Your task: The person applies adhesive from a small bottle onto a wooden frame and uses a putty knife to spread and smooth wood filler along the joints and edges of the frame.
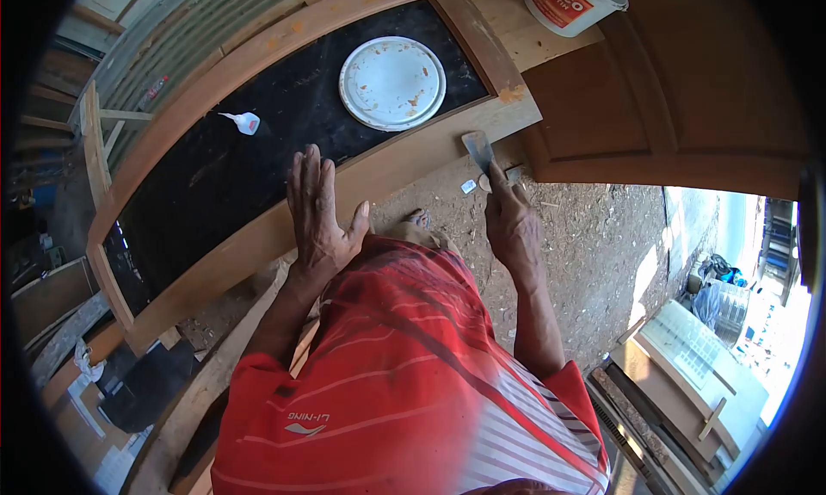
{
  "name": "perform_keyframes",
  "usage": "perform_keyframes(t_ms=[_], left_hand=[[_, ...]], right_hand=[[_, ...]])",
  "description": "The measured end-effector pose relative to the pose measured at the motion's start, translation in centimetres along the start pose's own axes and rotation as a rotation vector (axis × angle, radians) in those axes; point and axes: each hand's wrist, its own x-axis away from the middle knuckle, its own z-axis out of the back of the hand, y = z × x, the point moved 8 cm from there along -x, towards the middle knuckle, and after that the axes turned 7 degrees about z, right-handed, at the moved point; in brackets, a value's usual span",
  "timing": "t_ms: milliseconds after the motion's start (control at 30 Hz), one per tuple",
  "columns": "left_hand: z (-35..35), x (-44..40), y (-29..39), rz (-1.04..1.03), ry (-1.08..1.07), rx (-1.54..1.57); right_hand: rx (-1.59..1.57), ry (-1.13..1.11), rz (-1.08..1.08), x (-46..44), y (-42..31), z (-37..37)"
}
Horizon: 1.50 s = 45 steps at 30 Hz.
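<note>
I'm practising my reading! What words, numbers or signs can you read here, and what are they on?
"LI-NING": red shirt, upside down, beside a logo.
"ESCO": bucket; its start is unclear.
"PUTIH": same bucket, lower line.
Too small or blurred: marks on the white pointed thing and white scrap.

The red shirt (379,366) has short sleeves (568,390); behind the left hand (318,224) is a pale logo (305,429) (it reads LI-NING), behind the right hand (514,226) a striped panel (525,439).

Lid (392,77) on panel (211,172), right of bottle (247,123); bucket (564,9) far right; scraper (477,148) in right hand (514,228).
</note>
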Motion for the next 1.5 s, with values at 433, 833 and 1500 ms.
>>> perform_keyframes(t_ms=[433,833,1500], left_hand=[[-3.3,-2.0,2.3,0.262,-0.226,-0.177],[-6.9,-8.5,-0.4,0.25,-0.194,-0.085],[-15.1,-17.9,7.5,0.462,0.043,0.029]], right_hand=[[-0.203,0.286,0.171,-2.2,7.6,1.7],[-0.063,0.285,0.15,-4.2,9.5,3.5],[-0.258,0.315,0.675,-34.8,1.2,34.7]])
